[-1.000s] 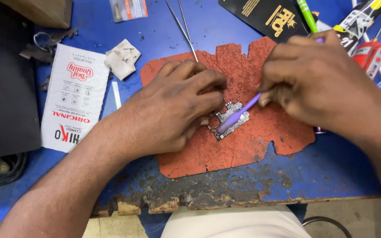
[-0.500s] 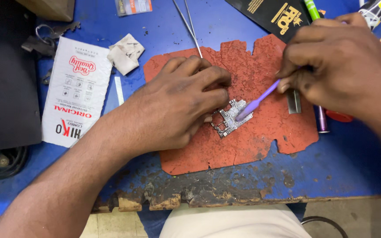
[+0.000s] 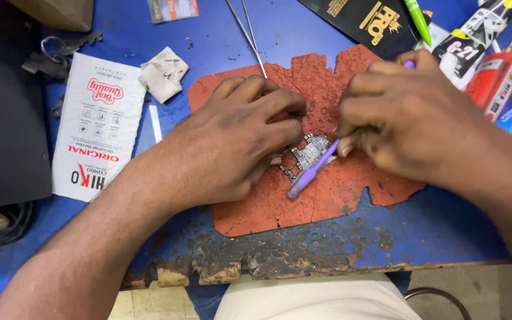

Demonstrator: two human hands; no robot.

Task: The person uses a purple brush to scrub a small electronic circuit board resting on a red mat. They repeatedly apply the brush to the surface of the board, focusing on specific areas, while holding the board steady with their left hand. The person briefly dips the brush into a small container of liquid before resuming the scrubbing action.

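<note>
Head view: I see both hands at frame centre.
Left hand [image 3: 232, 139] pins the board [image 3: 308, 155]; right hand [image 3: 404, 121] grips a brush [image 3: 312, 170] on the mat [image 3: 327, 201].

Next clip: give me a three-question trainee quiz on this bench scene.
1. True or false: the left hand pins the small circuit board on the red mat.
2. The right hand holds which tool? A) tweezers B) purple tool C) green marker
3. Fill in: the white packet lies on the ___ bench top.
Key: 1 true; 2 B; 3 blue.
</note>
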